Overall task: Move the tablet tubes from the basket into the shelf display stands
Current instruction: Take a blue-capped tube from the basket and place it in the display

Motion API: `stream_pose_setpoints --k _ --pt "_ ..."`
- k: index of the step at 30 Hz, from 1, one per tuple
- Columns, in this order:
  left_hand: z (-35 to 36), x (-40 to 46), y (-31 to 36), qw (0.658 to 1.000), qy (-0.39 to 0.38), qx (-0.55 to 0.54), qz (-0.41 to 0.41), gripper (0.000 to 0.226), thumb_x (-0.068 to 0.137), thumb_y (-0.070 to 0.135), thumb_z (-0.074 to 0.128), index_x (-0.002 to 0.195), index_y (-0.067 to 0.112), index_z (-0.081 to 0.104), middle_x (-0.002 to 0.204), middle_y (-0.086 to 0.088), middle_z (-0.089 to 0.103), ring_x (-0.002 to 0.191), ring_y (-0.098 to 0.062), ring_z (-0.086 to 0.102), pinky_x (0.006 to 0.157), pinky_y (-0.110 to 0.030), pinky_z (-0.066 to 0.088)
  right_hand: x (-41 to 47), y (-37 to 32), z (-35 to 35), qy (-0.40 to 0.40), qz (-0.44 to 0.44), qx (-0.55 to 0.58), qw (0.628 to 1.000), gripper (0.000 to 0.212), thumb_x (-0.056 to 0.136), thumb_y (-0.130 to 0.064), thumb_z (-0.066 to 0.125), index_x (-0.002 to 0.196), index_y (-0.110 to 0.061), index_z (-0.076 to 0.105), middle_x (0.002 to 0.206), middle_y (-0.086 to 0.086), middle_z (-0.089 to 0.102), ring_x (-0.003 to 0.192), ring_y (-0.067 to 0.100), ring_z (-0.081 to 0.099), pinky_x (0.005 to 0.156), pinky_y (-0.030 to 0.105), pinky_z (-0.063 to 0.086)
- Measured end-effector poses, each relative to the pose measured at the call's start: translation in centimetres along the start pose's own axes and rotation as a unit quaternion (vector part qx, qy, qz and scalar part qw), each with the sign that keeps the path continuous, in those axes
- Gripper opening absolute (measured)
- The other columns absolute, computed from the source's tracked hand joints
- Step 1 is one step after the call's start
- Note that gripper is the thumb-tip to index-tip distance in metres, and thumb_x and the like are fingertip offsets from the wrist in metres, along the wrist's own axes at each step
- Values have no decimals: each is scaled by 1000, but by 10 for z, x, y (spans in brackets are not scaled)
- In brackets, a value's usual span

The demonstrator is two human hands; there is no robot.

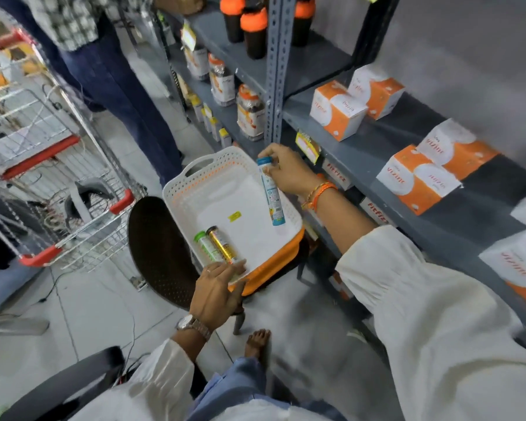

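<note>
A white perforated basket [195,177], nested in an orange one, rests on a dark stool. My right hand [286,171] grips the cap end of a blue tablet tube [271,196], which hangs upright over the basket's right side. Inside, near the front left corner, lie a green-capped tube [206,246] and a gold tube [222,244] side by side. My left hand [217,291] rests on the basket's front rim, fingers spread, fingertips just beside those two tubes. Orange-and-white display stands [337,112] sit on the grey shelf [362,165] to the right.
More orange-and-white stands [422,177] line the shelf further right. Jars and orange-lidded bottles [252,31] fill the shelves behind the post. A wire shopping trolley [58,177] stands at left, with a person's legs [119,80] beside it. My bare foot [257,341] is below the stool.
</note>
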State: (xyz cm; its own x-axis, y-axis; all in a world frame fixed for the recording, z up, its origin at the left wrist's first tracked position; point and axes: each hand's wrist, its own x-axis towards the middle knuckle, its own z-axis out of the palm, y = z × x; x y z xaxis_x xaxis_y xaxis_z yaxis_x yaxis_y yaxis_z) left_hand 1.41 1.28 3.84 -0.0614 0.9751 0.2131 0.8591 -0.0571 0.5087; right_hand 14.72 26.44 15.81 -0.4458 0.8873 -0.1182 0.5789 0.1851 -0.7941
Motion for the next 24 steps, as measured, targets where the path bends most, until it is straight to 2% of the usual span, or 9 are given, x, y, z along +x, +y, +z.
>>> stream_pose_setpoints --k 6,9,11,13,17,18,20,21,24 --pt "-20 75 78 989 101 -64 83 35 88 36 61 114 16 72 103 1 74 101 -16 59 93 -27 40 -69 -59 -135 144 -89 -17 985 28 92 -3 56 118 -10 60 119 7 63 102 20 60 95 42 52" --pt "-29 118 137 965 163 -126 163 30 86 26 66 114 16 71 113 8 69 107 -15 62 98 -28 42 -124 -87 -207 244 -119 -61 960 31 90 -3 58 119 -12 60 120 6 64 103 22 61 97 42 50" --pt "-34 142 176 944 187 -169 214 32 86 20 67 117 15 70 120 9 65 117 -6 56 102 -30 41 -162 -100 -246 295 -131 -78 943 32 90 -1 59 120 -11 59 119 5 64 101 17 60 96 36 50" --pt "-39 166 226 913 199 -208 288 33 88 18 64 120 12 68 125 7 63 123 -2 51 105 -32 40 -209 -111 -287 358 -137 -96 919 32 90 1 58 120 -10 59 115 4 64 97 12 59 88 27 51" --pt "-46 203 332 862 195 -237 403 36 89 13 59 124 10 65 133 1 62 129 -13 52 109 -39 38 -304 -122 -355 475 -127 -165 855 29 90 -2 61 116 -13 60 109 -1 65 88 7 60 77 9 45" --pt "-47 210 356 850 194 -243 425 36 90 13 58 125 10 65 134 0 62 130 -15 52 110 -39 36 -327 -122 -369 504 -117 -184 836 28 90 -4 62 116 -14 60 109 -3 64 86 5 59 76 8 43" --pt "-45 221 398 833 187 -251 456 37 92 16 54 127 10 64 137 0 60 133 -15 49 114 -37 31 -367 -120 -393 555 -89 -209 800 25 92 -9 62 115 -15 60 110 -3 65 88 7 60 75 14 45" --pt "-43 224 417 830 176 -251 466 37 93 19 53 128 10 63 138 0 59 134 -15 48 115 -36 29 -385 -118 -404 578 -76 -213 784 24 92 -11 63 115 -16 60 109 -3 65 87 8 61 73 17 47" --pt "-32 229 454 833 136 -229 485 41 96 26 48 132 10 61 140 -2 58 133 -19 50 117 -35 28 -429 -109 -432 644 -31 -229 729 22 91 -12 64 112 -17 62 95 -6 65 73 5 58 66 14 48"
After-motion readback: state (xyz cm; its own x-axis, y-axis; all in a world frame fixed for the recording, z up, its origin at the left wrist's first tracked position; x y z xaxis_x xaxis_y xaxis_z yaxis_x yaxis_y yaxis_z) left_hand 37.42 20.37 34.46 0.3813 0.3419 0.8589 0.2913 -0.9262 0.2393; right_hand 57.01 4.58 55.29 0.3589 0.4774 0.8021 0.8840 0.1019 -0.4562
